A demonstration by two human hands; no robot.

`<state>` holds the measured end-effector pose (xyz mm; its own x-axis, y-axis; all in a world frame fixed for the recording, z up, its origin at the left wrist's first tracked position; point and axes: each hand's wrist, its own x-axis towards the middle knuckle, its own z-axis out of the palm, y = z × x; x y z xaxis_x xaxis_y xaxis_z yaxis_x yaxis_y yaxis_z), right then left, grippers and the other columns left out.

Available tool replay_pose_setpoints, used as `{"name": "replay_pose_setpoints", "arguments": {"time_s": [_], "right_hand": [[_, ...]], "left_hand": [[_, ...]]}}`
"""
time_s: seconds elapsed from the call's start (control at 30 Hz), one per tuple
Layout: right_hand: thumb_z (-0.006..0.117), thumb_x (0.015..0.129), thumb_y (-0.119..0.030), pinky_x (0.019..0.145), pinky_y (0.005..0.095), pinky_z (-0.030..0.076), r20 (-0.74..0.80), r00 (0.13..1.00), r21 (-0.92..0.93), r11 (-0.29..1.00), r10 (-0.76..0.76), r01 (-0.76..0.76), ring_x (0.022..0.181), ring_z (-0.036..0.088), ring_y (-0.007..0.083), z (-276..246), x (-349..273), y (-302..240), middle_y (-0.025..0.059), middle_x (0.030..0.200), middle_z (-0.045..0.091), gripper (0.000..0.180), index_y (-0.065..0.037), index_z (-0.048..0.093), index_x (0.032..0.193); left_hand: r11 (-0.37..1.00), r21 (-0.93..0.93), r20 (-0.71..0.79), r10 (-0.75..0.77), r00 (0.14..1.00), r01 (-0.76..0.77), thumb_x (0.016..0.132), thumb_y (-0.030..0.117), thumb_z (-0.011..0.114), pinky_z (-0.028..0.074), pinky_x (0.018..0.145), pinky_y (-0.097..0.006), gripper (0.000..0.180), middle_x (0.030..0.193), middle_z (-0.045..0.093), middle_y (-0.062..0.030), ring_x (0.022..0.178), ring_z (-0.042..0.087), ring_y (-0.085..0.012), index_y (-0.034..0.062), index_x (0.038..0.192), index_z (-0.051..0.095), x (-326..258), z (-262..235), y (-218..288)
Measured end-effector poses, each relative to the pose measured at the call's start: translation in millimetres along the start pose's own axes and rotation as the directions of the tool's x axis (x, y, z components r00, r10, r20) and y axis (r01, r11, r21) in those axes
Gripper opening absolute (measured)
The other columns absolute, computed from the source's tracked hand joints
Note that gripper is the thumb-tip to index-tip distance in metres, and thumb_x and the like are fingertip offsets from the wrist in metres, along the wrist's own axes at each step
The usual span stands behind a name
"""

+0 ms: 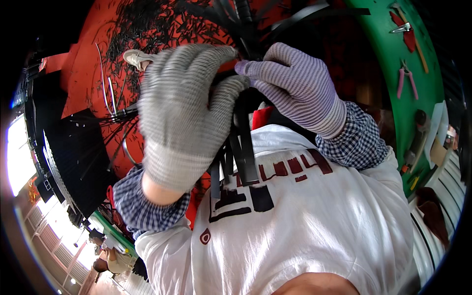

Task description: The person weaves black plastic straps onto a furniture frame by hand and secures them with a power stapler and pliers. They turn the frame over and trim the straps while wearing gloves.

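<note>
The black strips (244,147) hung down between my two gloved hands, right over the white sack (314,221) on my lap. My left hand (184,115) in the grey glove was curled around their upper part, hiding it. The right hand (295,83), purple striped glove, pinched the tops. Black scraps on the red floor (88,83) were a blur, and pink pliers (407,81) lay on the green bench (393,59).
</note>
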<state>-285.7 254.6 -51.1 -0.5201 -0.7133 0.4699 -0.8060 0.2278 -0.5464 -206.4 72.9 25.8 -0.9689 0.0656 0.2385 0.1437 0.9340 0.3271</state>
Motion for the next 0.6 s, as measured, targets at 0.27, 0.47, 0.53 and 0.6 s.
{"name": "replay_pose_setpoints", "arguments": {"time_s": [0.27, 0.47, 0.53, 0.6], "right_hand": [[0.073, 0.083, -0.011, 0.067, 0.0308, 0.058, 0.012, 0.986, 0.275, 0.948, 0.164, -0.161, 0.075, 0.067, 0.0221, 7.5, -4.2, 1.7, 0.0075, 0.095, 0.061, 0.029, -0.013, 0.071, 0.112], [0.069, 0.088, 0.002, 0.074, 0.0233, 0.055, 0.129, 0.974, 0.626, 0.746, 0.187, -0.226, 0.084, 0.064, 0.0088, -14.5, 2.4, 13.7, 0.0030, 0.096, 0.064, 0.030, -0.005, 0.070, 0.117], [0.070, 0.091, -0.007, 0.082, 0.0256, 0.057, -0.041, 0.973, 0.625, 0.765, 0.228, -0.153, 0.083, 0.067, 0.0106, -17.0, -0.1, 18.6, 0.0020, 0.095, 0.069, 0.024, -0.009, 0.072, 0.115], [0.071, 0.090, -0.006, 0.084, 0.0264, 0.057, -0.080, 0.979, 0.534, 0.837, 0.189, -0.118, 0.086, 0.069, 0.0148, -20.4, -1.9, 19.6, 0.0050, 0.097, 0.070, 0.023, -0.008, 0.072, 0.112]], "left_hand": [[0.868, -0.466, -0.029, -0.210, 0.977, 0.173, 0.074, 0.010, 0.083, 0.057, 0.071, -0.032, 0.029, 0.089, 0.070, -0.0117, 0.077, 0.071, -0.0237, 0.0021, 0.098, 0.070, -15.2, 46.7, -25.3], [0.878, -0.447, -0.007, -0.196, 0.981, 0.172, 0.074, 0.007, 0.082, 0.056, 0.072, -0.032, 0.021, 0.088, 0.070, -0.0108, 0.078, 0.071, -0.0224, 0.0031, 0.093, 0.073, -12.7, 38.7, -26.4], [0.885, -0.431, -0.003, -0.195, 0.981, 0.174, 0.075, 0.006, 0.081, 0.056, 0.073, -0.031, 0.021, 0.089, 0.071, -0.0106, 0.079, 0.071, -0.0216, 0.0031, 0.094, 0.073, -12.9, 40.6, -28.1], [0.869, -0.447, 0.028, -0.222, 0.975, 0.211, 0.076, 0.004, 0.080, 0.056, 0.075, -0.031, 0.021, 0.091, 0.071, -0.0106, 0.081, 0.071, -0.0214, 0.0030, 0.096, 0.074, -11.5, 37.3, -25.3]]}}
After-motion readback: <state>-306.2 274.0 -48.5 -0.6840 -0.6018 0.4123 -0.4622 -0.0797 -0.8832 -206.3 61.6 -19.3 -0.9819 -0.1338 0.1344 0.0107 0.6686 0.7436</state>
